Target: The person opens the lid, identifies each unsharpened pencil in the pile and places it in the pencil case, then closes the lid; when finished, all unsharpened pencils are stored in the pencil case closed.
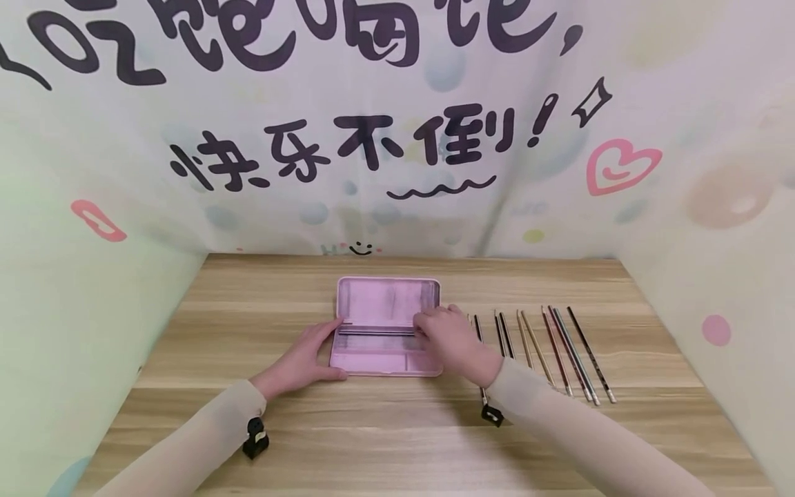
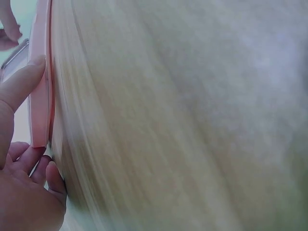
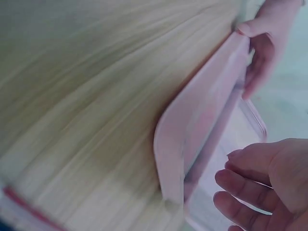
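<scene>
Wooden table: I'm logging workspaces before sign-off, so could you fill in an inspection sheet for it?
Surface: light wood-grain table.
Job's things: pink case, lid raised; pencils to its right, some partly hidden by the right arm.
Clutter: blurred red-and-white edge in the right wrist view's corner; cannot tell what.
Hands: left hand grips the case's left end; right hand is at its right end, fingers loosely curled, no object seen in them.
Cables: nothing seen.
Surroundings: pale wall with black lettering.
</scene>
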`<state>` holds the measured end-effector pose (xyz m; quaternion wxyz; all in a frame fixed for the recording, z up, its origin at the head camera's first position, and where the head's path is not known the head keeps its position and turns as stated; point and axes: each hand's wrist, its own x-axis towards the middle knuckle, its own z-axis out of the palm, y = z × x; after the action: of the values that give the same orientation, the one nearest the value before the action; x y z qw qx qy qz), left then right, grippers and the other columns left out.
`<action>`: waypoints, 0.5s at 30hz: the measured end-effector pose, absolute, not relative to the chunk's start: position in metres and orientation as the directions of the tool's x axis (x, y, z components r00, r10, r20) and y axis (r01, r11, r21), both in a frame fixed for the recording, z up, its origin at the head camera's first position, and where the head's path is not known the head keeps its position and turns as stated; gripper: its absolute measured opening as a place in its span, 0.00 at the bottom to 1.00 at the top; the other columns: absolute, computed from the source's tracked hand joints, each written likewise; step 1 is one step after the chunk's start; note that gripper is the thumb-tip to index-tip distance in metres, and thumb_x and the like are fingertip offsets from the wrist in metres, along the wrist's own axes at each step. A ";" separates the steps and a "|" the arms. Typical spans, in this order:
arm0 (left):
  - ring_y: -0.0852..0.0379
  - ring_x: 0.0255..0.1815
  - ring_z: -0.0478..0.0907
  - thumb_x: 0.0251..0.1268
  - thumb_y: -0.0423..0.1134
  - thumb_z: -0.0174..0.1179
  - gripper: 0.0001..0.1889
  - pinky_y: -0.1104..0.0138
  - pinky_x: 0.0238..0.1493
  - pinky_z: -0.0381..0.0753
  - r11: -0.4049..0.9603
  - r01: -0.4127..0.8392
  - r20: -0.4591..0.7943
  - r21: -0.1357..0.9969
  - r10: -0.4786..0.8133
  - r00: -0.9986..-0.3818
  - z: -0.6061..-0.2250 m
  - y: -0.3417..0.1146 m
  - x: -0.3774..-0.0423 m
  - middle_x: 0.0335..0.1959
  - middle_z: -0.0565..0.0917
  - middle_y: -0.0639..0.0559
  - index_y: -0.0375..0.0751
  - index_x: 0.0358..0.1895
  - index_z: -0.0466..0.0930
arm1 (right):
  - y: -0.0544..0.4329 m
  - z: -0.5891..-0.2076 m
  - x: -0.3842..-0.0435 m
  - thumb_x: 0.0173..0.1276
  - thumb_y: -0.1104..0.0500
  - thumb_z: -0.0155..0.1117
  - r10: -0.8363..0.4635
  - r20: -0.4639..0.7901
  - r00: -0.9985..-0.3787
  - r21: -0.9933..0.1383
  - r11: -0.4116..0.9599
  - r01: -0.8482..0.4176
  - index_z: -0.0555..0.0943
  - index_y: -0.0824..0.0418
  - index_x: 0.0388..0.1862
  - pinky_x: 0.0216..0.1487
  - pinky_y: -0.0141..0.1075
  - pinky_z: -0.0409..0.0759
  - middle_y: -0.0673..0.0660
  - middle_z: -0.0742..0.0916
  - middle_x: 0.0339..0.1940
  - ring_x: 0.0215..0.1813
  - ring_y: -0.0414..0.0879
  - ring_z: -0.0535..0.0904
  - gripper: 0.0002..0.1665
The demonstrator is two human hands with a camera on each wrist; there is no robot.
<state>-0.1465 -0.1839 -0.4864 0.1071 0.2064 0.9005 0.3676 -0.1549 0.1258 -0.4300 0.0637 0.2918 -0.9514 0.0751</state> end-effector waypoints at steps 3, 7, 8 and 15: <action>0.30 0.77 0.60 0.53 0.48 0.81 0.56 0.37 0.76 0.61 0.648 0.299 -0.039 0.700 0.452 -0.891 -0.487 -0.184 -0.146 0.76 0.67 0.30 0.33 0.81 0.57 | 0.142 -0.428 -0.150 0.65 0.60 0.76 -0.514 0.186 -0.838 -0.152 0.827 -0.541 0.82 0.55 0.32 0.35 0.39 0.75 0.47 0.85 0.27 0.31 0.44 0.81 0.08; 0.29 0.77 0.59 0.54 0.48 0.81 0.56 0.37 0.76 0.61 0.655 0.290 -0.052 0.698 0.450 -0.892 -0.487 -0.184 -0.145 0.76 0.66 0.30 0.33 0.82 0.56 | 0.166 -0.428 -0.144 0.63 0.63 0.76 -0.481 0.227 -0.847 -0.190 0.831 -0.523 0.85 0.58 0.35 0.35 0.39 0.81 0.50 0.88 0.29 0.31 0.44 0.83 0.06; 0.30 0.77 0.59 0.54 0.48 0.80 0.56 0.37 0.77 0.61 0.656 0.287 -0.055 0.698 0.448 -0.892 -0.487 -0.184 -0.145 0.77 0.66 0.30 0.34 0.82 0.56 | 0.172 -0.428 -0.142 0.63 0.63 0.76 -0.473 0.237 -0.849 -0.200 0.831 -0.519 0.86 0.59 0.35 0.35 0.40 0.83 0.51 0.88 0.29 0.31 0.44 0.84 0.06; 0.28 0.77 0.60 0.53 0.49 0.81 0.56 0.36 0.76 0.61 0.648 0.293 -0.044 0.703 0.450 -0.892 -0.484 -0.183 -0.145 0.76 0.66 0.28 0.33 0.81 0.57 | 0.204 -0.430 -0.130 0.64 0.65 0.75 -0.393 0.215 -0.894 -0.280 0.852 -0.442 0.86 0.62 0.37 0.30 0.35 0.83 0.51 0.88 0.28 0.28 0.41 0.81 0.05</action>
<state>-0.1451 -0.1832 -0.4837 0.1077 0.2062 0.9014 0.3651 -0.1297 0.2044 -0.4302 0.0754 0.2174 -0.9594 0.1628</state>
